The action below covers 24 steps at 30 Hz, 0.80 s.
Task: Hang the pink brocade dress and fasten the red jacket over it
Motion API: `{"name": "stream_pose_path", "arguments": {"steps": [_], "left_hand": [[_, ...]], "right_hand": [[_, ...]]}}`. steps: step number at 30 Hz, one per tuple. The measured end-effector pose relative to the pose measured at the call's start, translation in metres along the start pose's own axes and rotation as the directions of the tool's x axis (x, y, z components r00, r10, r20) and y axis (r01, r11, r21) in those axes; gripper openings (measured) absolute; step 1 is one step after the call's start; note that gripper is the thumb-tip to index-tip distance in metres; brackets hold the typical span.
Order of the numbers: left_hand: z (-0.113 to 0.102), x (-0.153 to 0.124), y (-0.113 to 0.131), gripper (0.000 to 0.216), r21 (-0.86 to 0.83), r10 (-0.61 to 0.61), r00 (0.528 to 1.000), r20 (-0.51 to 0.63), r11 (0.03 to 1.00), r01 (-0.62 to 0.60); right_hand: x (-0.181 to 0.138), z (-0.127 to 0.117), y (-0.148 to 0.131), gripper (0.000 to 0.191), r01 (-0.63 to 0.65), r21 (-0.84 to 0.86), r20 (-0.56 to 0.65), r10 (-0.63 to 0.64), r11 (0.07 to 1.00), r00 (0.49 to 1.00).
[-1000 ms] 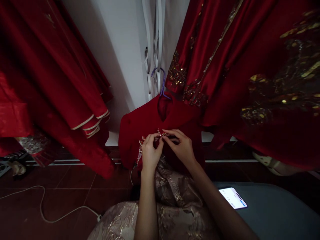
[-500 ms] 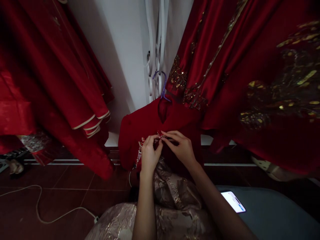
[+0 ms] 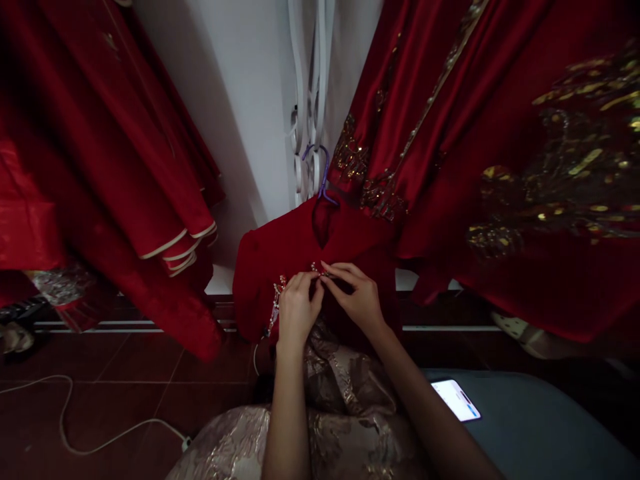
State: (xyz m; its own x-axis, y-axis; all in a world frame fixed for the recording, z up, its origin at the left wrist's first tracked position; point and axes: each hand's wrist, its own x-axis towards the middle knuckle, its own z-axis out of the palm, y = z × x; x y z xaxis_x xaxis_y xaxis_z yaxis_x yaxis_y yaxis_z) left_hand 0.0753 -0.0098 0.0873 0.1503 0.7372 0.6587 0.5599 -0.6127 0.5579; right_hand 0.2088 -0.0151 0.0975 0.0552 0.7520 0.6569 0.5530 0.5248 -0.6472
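Note:
In the head view, both hands meet in front of a red garment (image 3: 270, 247) that hangs from a purple hanger (image 3: 325, 175). My left hand (image 3: 299, 308) is closed, thumb against fingers, on a sparkling jewelled ornament (image 3: 275, 307) whose beaded end sticks out to the left. Fingertips of my right hand (image 3: 356, 293) pinch the same piece at its middle, touching those of the left. A small beaded bit shows just above the fingertips. Most of the ornament between the hands is hidden. Below lies shiny patterned brocade fabric (image 3: 345, 373) over the lap.
Red garments with gold sequins (image 3: 505, 200) hang at the right, and plainer red ones (image 3: 165, 180) at the left. A lit phone (image 3: 456, 400) lies on a grey seat (image 3: 530, 420). A white cable (image 3: 125, 427) runs over the tiled floor. White scrolled metalwork (image 3: 297, 87) stands behind.
Both hands stay together at the ornament, with only slight finger movement. The whole scene has shifted a little to the left.

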Motion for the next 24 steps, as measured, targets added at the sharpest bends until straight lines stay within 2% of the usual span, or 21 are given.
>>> {"name": "stream_pose_path", "arguments": {"steps": [14, 18, 21, 24], "left_hand": [[0.001, 0.006, -0.004, 0.016, -0.048, 0.038, 0.998, 0.046, 0.998, -0.035], [0.005, 0.006, 0.002, 0.017, -0.061, 0.041, 0.997, 0.06, 0.997, -0.037], [0.008, 0.002, 0.007, 0.025, -0.091, 0.015, 0.997, 0.073, 0.996, -0.008], [0.007, -0.003, 0.002, 0.033, -0.155, 0.0, 0.995, 0.098, 0.988, 0.015]], "right_hand": [[0.006, -0.005, 0.008, 0.032, 0.048, -0.047, 0.069, -0.045, 0.998, 0.997], [0.015, -0.003, 0.005, 0.028, 0.055, -0.037, 0.112, -0.05, 0.998, 0.992], [0.013, -0.002, 0.007, 0.03, -0.033, 0.081, 0.062, 0.028, 0.996, 0.998], [-0.004, -0.011, 0.017, 0.05, -0.197, 0.187, 0.062, 0.188, 0.962, 0.98]]}}
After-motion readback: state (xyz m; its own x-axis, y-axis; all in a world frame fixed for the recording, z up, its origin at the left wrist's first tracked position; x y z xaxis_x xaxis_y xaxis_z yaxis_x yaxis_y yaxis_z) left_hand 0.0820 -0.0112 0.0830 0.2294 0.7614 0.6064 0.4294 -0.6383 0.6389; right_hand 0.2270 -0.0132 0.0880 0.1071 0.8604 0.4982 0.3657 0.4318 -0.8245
